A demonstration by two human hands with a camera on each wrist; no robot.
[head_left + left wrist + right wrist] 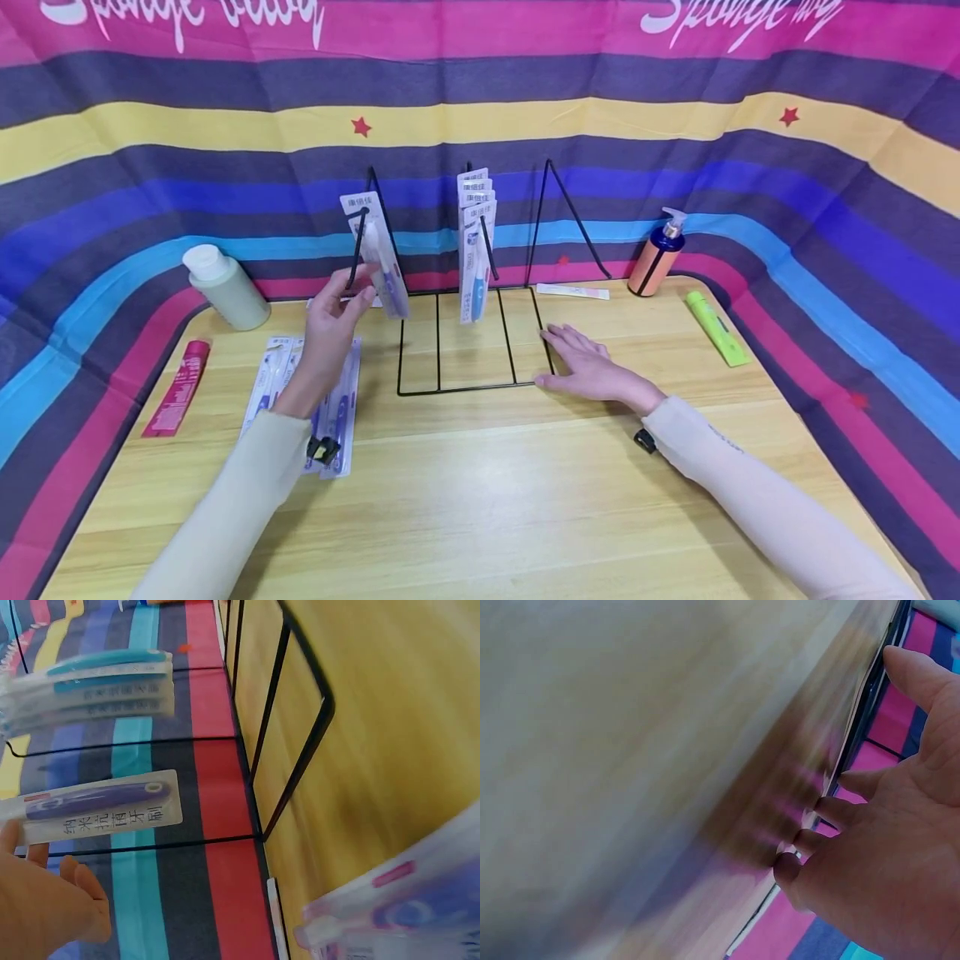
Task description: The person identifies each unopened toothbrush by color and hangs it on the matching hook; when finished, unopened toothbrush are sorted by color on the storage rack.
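A purple-handled toothbrush in a clear pack (383, 262) hangs from the left hook of a black wire rack (471, 388). My left hand (334, 312) is beside it, fingertips touching the pack and thumb standing apart from it. In the left wrist view, the fingers overlap one end of that toothbrush pack (112, 806). On the middle hook hang several packed toothbrushes (477, 250), the front one blue. My right hand (592, 367) lies with spread fingers at the right side of the rack's base, as the right wrist view of the hand (900, 832) also shows.
Several packed purple toothbrushes (341, 417) lie under my left forearm. A red tube (178, 387) and a pale capped bottle (227, 287) are at the left. At the right are a pump bottle (656, 260) and a green tube (716, 327). A striped cloth (480, 83) surrounds the table.
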